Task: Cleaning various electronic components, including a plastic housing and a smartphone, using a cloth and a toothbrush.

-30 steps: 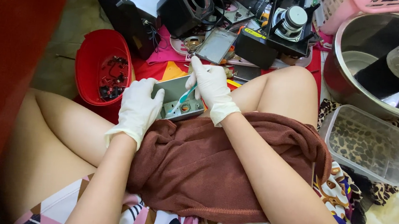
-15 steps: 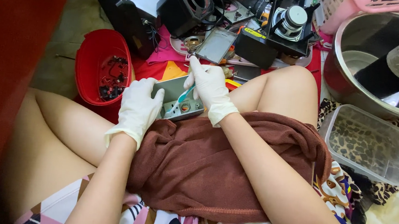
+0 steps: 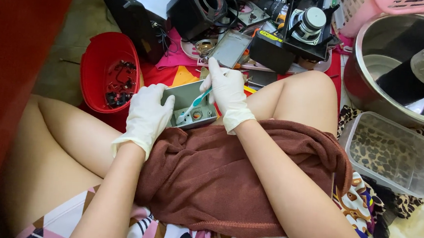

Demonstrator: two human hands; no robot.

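A small grey open-topped box (image 3: 191, 104) rests on the lap of a person seated on the floor, just ahead of a brown towel (image 3: 227, 175) draped across the thighs. The box is a shallow rectangular shell with round fittings visible inside, its long axis running left to right and tilted slightly up toward the right. The gloved left hand (image 3: 146, 116) is clenched around the box's near left end, steadying it. The gloved right hand (image 3: 226, 92), the farther one, comes in from the upper right, its fingers (image 3: 214, 71) grasping a teal-handled toothbrush (image 3: 192, 106). The brush slants down and to the left from that grip, its head inside the box near the lower left corner. To the left stands a red plastic bucket (image 3: 105, 78) holding small dark parts. Beyond lie black speaker housings (image 3: 200, 7) and loose electronics. At right sit a clear plastic container (image 3: 393, 153) and a steel pot (image 3: 402, 68).
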